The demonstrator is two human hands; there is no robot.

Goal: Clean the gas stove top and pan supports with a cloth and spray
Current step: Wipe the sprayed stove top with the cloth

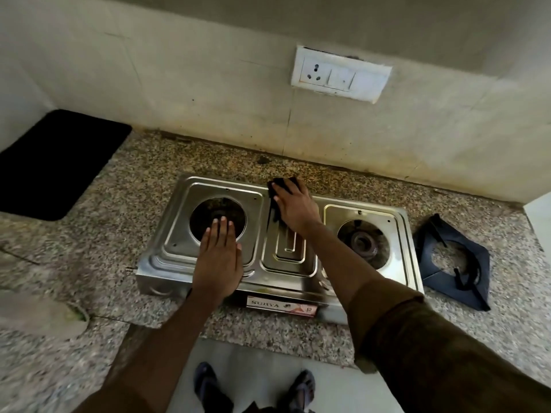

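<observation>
Both hands flat: left hand (219, 257) on stove (298, 281), right hand (293, 208) on cloth (275, 216).

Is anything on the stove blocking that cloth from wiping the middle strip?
Nothing visible does. The right hand presses the dark cloth on the stove top; the pan supports lie off it on the counter.

We note the right hand (293, 205) covers most of the dark cloth (275, 186). Left hand (219, 254) hides part of the left burner opening (217, 217). Black mat (56, 165) is cut off at left edge. Counter (89, 257) at lower left is blurred.
</observation>
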